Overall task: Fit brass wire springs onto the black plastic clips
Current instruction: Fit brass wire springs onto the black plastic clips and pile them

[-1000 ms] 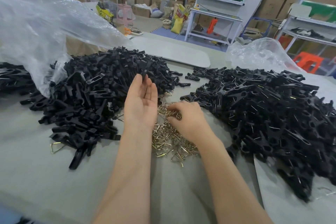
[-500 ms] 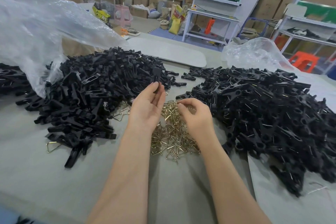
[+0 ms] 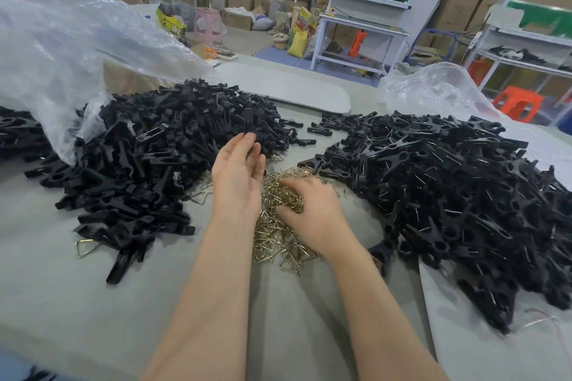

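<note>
A heap of brass wire springs [image 3: 280, 241] lies on the grey table between two big piles of black plastic clips. The left pile [image 3: 161, 158] holds plain clip halves; in the right pile [image 3: 448, 192] wire shows on many clips. My left hand [image 3: 238, 176] hovers palm-up and empty at the left edge of the springs, fingers apart and slightly curled. My right hand [image 3: 312, 210] is pressed down into the spring heap with its fingers curled among the wires; whether it grips any is hidden.
A clear plastic bag [image 3: 71, 52] spills over the left pile, another bag [image 3: 433, 93] sits behind the right pile. A single loose spring [image 3: 85, 248] lies at the front left. A grey board [image 3: 294, 90] rests at the table's far side. Shelves and cartons stand beyond.
My right hand has dropped from above the springs down into the heap and shifted slightly toward me. My left hand has stayed open beside it, turning a little.
</note>
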Available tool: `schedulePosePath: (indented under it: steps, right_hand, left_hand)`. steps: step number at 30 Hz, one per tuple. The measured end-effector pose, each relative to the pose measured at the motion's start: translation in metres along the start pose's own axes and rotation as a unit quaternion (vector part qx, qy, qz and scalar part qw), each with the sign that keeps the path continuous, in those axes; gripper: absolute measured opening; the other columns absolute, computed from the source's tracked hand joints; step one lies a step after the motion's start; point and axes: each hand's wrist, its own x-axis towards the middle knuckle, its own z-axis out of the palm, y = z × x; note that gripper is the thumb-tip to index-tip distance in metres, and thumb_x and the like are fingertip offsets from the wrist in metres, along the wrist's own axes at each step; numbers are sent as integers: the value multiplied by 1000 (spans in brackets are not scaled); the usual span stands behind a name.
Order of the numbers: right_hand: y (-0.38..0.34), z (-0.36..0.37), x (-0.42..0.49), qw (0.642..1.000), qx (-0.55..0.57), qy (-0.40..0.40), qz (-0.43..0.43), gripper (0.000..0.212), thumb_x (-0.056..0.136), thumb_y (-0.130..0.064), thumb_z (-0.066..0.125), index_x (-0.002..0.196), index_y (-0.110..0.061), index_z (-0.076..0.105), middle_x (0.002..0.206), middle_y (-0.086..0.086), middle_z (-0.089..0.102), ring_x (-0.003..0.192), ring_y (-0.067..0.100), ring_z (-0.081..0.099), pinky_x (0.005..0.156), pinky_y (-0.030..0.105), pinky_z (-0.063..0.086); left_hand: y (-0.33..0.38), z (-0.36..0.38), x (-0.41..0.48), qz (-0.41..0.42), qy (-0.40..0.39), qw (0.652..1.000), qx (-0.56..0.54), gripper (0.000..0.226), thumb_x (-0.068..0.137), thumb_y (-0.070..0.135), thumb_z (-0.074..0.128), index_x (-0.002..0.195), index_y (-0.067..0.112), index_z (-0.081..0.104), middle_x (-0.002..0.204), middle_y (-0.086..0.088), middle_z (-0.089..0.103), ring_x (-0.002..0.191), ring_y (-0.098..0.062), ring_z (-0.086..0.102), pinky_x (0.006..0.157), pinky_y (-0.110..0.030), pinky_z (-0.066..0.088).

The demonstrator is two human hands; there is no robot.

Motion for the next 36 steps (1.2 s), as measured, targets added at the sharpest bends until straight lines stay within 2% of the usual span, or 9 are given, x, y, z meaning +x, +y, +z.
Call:
schedulePosePath:
  steps: [3,7,10,15,19,22,27,32,36]
  right_hand:
    - [-6,11,1,998,5,61,-5,35,88,-30,63,122,-23,56,109,-4,61,105,17,51,93,33,40]
    - [-3,-1,2,950,253,172,52,17,86,-27,69,99,-24,57,83,-16,62,77,-3,58,67,7,41]
    - [-1,-4,1,939,305,148,62,14,91,-19,61,101,-29,59,92,-7,69,82,4,65,73,18,49]
    - [1,0,-1,970,173,166,36,19,96,-19,53,111,-17,64,88,0,71,69,11,59,71,27,46]
    - [-3,-7,-1,951,219,216,32,12,93,-16,57,100,-20,66,90,-14,61,88,7,59,82,20,46]
    - [-2,-15,0,917,331,210,74,12,91,-16,61,86,-27,61,89,-9,64,83,5,61,77,16,49]
    - [9,-31,1,818,529,180,140,14,90,-2,59,99,-12,57,80,5,67,66,6,65,63,16,53]
    - [19,-39,0,806,546,191,127,21,90,-1,60,98,-19,65,70,-5,71,66,4,66,64,15,52]
    - [21,-42,-1,788,558,215,144,7,91,-4,60,90,-10,64,73,4,71,65,9,70,61,15,53]
  left_hand:
    - [-5,1,-1,-8,-12,999,30,13,90,4,60,101,11,61,84,1,65,76,-7,62,67,-16,52]
    - [-7,1,-1,-24,-23,998,47,13,89,2,60,97,12,63,79,0,68,74,-7,65,65,-16,53]
    - [-7,2,-2,-17,-28,998,62,13,89,4,61,98,14,63,78,3,69,74,-5,66,68,-18,54]
    - [-7,3,-4,47,-3,993,106,14,90,6,60,97,18,63,91,2,65,82,-6,61,71,-17,51]
    - [-8,4,-6,79,2,986,150,16,90,8,61,95,23,62,96,4,64,86,-5,60,72,-17,47]
    - [-8,4,-7,82,-12,980,179,17,89,8,62,94,25,63,93,5,64,84,-4,60,69,-15,48]
    - [-16,3,-8,122,-66,895,424,25,86,8,64,90,32,58,97,8,64,88,-4,58,75,-19,42]
    - [-25,2,-10,184,-121,772,597,20,85,22,68,102,29,62,101,13,51,92,-4,50,86,-24,39]
    - [-25,1,-13,227,-143,747,608,21,83,19,71,94,32,58,91,19,53,82,4,49,73,-11,35]
